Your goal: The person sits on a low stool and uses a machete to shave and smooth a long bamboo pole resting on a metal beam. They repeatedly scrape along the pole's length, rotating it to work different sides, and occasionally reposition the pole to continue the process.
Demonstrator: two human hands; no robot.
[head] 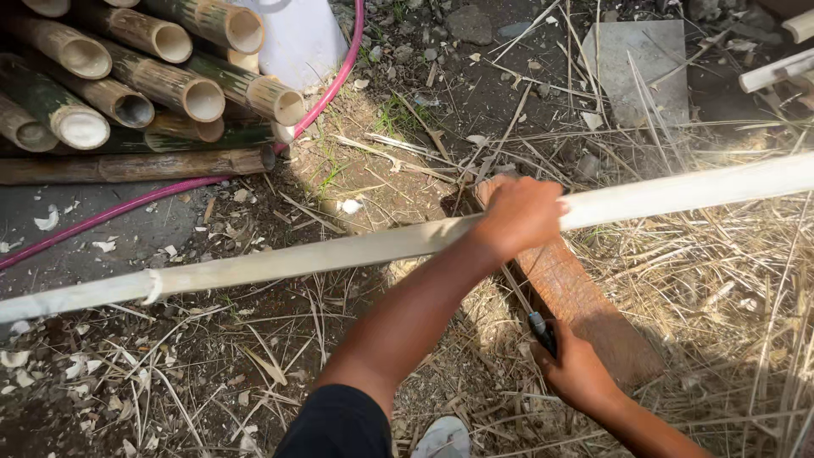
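A long pale split bamboo strip (pixel 297 261) runs across the whole view, from low on the left to higher on the right. My left hand (pixel 519 216) grips it from above where it crosses a reddish-brown wooden block (pixel 585 305) lying on the ground. My right hand (pixel 581 373) is lower, at the block's near side, closed around the dark handle of a knife (pixel 541 329). Its thin blade points up toward the strip, and the tip is hidden under my left hand.
A stack of cut green bamboo poles (pixel 170 85) lies at the top left, with a pink hose (pixel 127 208) curving past it and a white container (pixel 297 34) behind. A grey slab (pixel 644 64) lies at the top right. Dry grass and shavings (pixel 738 297) cover the ground. A white shoe (pixel 445 438) shows at the bottom.
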